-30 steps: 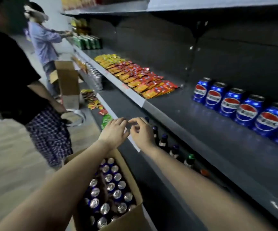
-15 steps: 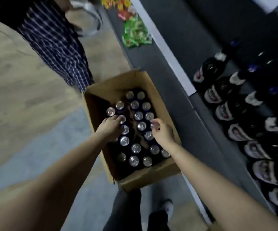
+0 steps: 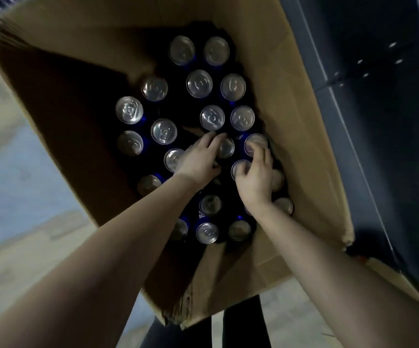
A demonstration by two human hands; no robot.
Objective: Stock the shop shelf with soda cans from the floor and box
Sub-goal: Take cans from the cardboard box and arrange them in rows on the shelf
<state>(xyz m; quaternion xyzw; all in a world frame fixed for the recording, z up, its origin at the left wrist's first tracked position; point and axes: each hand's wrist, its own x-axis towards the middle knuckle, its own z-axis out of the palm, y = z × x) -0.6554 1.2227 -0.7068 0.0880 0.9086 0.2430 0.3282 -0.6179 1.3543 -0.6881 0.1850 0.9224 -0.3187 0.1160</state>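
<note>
An open cardboard box (image 3: 286, 101) on the floor holds several blue soda cans (image 3: 199, 83) standing upright, silver tops up. Both my hands are down inside it. My left hand (image 3: 198, 160) reaches over a can (image 3: 226, 148) in the middle, fingers on its far side and thumb on its near side. My right hand (image 3: 255, 177) is just to the right, fingers curled over the top of a can (image 3: 255, 143) by the right wall of the box, thumb on the rim of another can (image 3: 238, 168). The cans under my palms are hidden.
The dark base of the shop shelf (image 3: 379, 121) runs along the right side of the box. Pale floor (image 3: 15, 184) lies to the left. My dark trouser legs (image 3: 241, 327) show below the box's near flap.
My head has dropped much closer to the box, which now fills the view. Both hands have come together over the cans on the right side and closed on them.
</note>
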